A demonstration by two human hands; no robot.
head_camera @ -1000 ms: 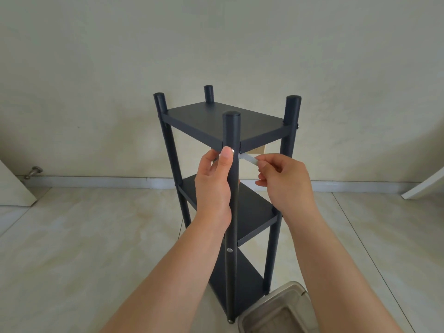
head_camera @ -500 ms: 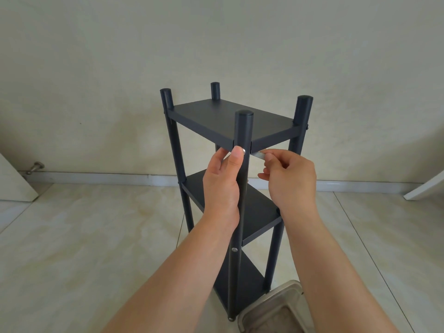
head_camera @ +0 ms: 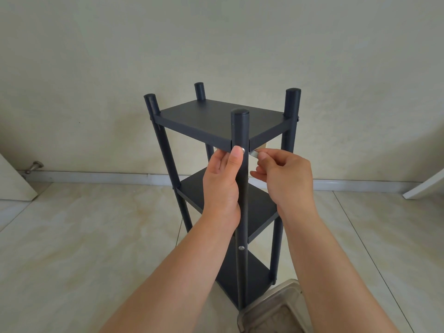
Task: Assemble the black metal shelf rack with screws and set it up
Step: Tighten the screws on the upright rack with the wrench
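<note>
The black metal shelf rack (head_camera: 216, 123) stands upright on the tiled floor with three shelves and four round posts. My left hand (head_camera: 222, 183) grips the near front post just under the top shelf, thumb beside a silver screw head (head_camera: 243, 150). My right hand (head_camera: 283, 179) pinches a small silver tool (head_camera: 254, 153), likely a hex key, right of that post under the top shelf edge. A second screw head (head_camera: 241, 248) shows lower on the same post.
A clear plastic container (head_camera: 271, 308) sits on the floor at the rack's near right foot. A white door edge with a doorstop (head_camera: 33, 167) is at the left, a white board (head_camera: 425, 186) leans at the right. The wall stands close behind the rack.
The view shifted slightly, so the rack sits a little further right and lower. My right hand has drawn in toward the front post with the silver tool; my left hand keeps its hold.
</note>
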